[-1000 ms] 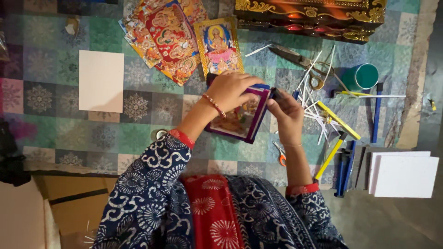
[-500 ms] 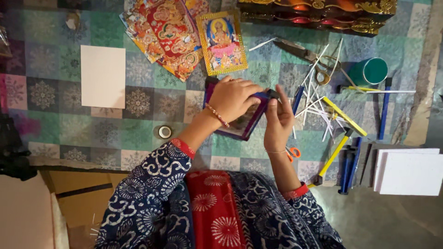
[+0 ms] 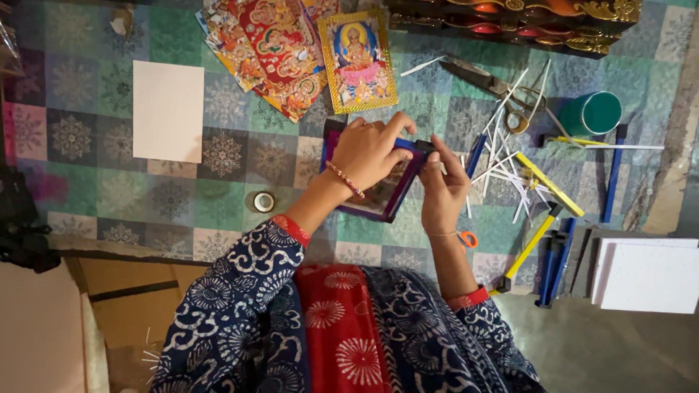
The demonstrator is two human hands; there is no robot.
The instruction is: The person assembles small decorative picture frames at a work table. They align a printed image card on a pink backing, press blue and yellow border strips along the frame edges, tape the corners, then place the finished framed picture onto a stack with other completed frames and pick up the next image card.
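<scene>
A small picture in a dark blue-purple frame [image 3: 378, 196] lies on the patterned cloth [image 3: 109, 189] in front of me. My left hand [image 3: 370, 151] lies over its top and grips the far right corner. My right hand [image 3: 441, 191] pinches the same corner from the right side. Both hands meet at that corner, fingers closed on the frame edge. Most of the picture inside is hidden under my left hand.
Colourful printed pictures [image 3: 291, 51] lie fanned out beyond the frame. A blank white card [image 3: 167, 110] sits to the left, a tape roll [image 3: 263, 201] nearby. Scissors [image 3: 495, 91], white strips [image 3: 510, 167], blue and yellow bars [image 3: 546, 240], a green cup [image 3: 593, 113] and white boards [image 3: 644, 273] crowd the right.
The view has shifted a little. Both hands stay on the frame's right corner; my right hand has slid up closer to my left hand's fingers.
</scene>
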